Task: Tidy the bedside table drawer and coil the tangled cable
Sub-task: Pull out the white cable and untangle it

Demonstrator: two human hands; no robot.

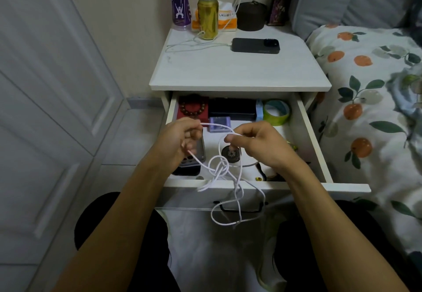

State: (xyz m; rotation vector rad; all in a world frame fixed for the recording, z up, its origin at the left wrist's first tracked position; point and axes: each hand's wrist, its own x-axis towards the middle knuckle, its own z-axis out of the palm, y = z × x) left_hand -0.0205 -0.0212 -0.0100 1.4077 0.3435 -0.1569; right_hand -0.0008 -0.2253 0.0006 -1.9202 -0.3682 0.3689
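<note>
Cable [225,173] hangs knotted over the open drawer's front edge [285,186]; we pinch it in our left hand [180,141] and right hand [258,145]. Light and limp, we judge; grip beside the knot.

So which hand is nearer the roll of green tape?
Right. The right hand is just in front-left of the green tape roll at the drawer's back right; the left hand is across the drawer.
</note>
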